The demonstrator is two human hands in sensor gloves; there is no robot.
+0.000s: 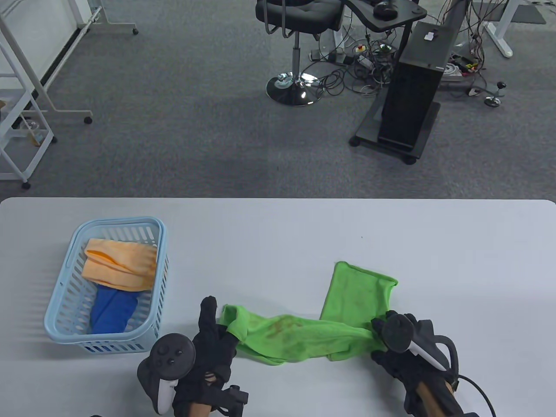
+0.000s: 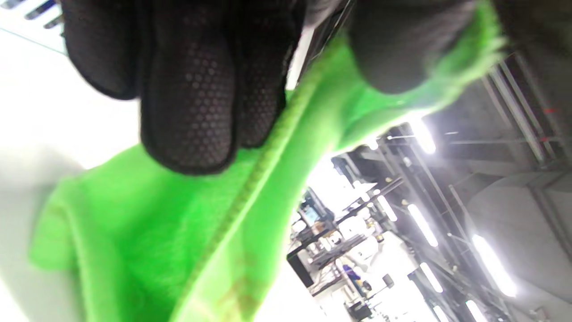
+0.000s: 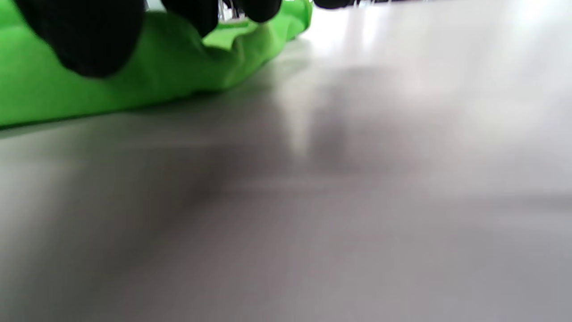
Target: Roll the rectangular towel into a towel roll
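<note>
The bright green microfibre towel (image 1: 304, 334) lay on the pale grey tabletop (image 1: 391, 230) near its front edge, bunched into a loose, wrinkled band between the two hands; a flatter flap of it (image 1: 354, 291) stretched away from the person on the right side; faint brownish stains marked the cloth. The black-gloved left hand (image 1: 208, 347) gripped the towel's left end; in the left wrist view the gloved fingers (image 2: 192, 89) and the thumb (image 2: 393, 44) were closed together with the hemmed green edge (image 2: 250, 188) pinched between them, that end lifted clear of the table. The black-gloved right hand (image 1: 404, 347) sat at the towel's right end, against the table; in the right wrist view its fingertips (image 3: 89, 36) rested on the green cloth (image 3: 134, 76), curled down, though whether they actually clamped the fabric could not be told from the blur. Left of the towel, well apart from it, stood a light blue slotted plastic basket (image 1: 152, 304) holding an orange cloth (image 1: 121, 265) on top of a dark blue cloth (image 1: 113, 308); beyond the table were grey carpet, a black swivel chair (image 1: 295, 17) and a black stand (image 1: 412, 95).
</note>
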